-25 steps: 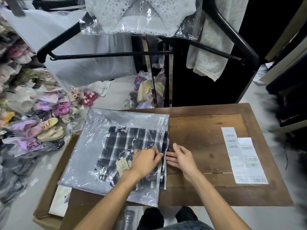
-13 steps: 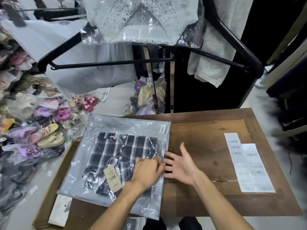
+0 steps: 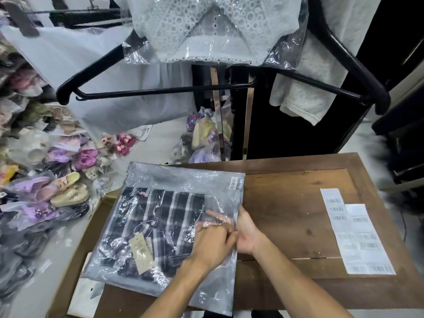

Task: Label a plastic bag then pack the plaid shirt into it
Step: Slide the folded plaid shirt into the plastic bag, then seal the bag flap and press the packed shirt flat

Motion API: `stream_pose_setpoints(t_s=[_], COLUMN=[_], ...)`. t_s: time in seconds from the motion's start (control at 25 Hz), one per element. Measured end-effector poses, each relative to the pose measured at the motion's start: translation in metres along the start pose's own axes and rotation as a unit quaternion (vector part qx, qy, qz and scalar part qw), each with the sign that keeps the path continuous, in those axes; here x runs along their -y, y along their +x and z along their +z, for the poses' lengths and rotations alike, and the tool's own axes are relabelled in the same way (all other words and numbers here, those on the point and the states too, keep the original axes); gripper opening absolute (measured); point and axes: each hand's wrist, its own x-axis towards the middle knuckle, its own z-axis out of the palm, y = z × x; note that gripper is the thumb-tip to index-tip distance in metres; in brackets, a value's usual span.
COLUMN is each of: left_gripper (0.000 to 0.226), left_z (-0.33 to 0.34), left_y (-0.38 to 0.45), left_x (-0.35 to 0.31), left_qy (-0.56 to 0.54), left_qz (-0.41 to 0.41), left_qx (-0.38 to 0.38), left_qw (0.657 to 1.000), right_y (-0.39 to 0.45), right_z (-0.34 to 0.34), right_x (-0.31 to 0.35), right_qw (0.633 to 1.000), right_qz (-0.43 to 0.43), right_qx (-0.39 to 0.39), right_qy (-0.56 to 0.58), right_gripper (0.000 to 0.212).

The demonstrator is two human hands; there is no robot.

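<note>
A clear plastic bag (image 3: 183, 180) lies flat on the left half of the wooden table (image 3: 286, 214), with a small barcode label (image 3: 233, 183) at its far right corner. The folded black-and-white plaid shirt (image 3: 160, 216) lies inside it, a beige hang tag (image 3: 140, 250) showing. My left hand (image 3: 213, 244) rests on top of the bag near its open right edge, fingers curled on the plastic. My right hand (image 3: 246, 232) is at that opening, its fingers slid inside the bag and visible through the film.
Strips of barcode labels (image 3: 358, 235) lie on the right of the table. A black hanger (image 3: 160, 90) and bagged white garments (image 3: 213, 28) hang overhead. Bagged shoes (image 3: 46, 180) pile on the floor left; a cardboard box (image 3: 75, 271) stands below the table's left edge.
The shirt has slid further left into the bag. My right hand moved from the table surface into the bag's opening; my left hand stayed on the bag's edge.
</note>
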Motion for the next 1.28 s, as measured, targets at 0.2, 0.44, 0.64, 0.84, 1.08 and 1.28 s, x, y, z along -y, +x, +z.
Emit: stream_pose_setpoints(t_s=[0.2,0.44,0.64,0.84,1.08,1.28], left_gripper=[0.038,0.042,0.056,0.070,0.080,0.057], left_z=[-0.002,-0.013,-0.015,-0.025,-0.039,-0.040], left_y=[0.020,0.075,0.105,0.125,0.156,0.173], left_x=[0.013,0.034,0.046,0.051,0.045,0.041], left_qy=[-0.010,0.092,0.136,0.087,-0.067,-0.090], left_qz=[0.015,0.040,0.013,0.037,0.046,0.011], left_qx=[-0.041,-0.060,-0.006,0.004,0.114,0.177], left_qw=[0.999,0.993,0.991,0.996,0.990,0.980], right_y=[-0.018,-0.015,0.008,0.012,0.029,0.034], right_z=[-0.013,-0.002,0.014,0.009,0.019,0.027], right_x=[0.024,0.054,0.076,0.098,0.115,0.120], right_qw=[0.992,0.954,0.911,0.869,0.807,0.739], right_qz=[-0.096,-0.175,-0.178,-0.175,-0.239,-0.251], right_qx=[-0.076,-0.195,-0.304,-0.350,-0.397,-0.459], right_qy=[0.011,-0.143,-0.213,-0.303,-0.366,-0.424], right_gripper=[0.078,0.035,0.030,0.037,0.034,0.028])
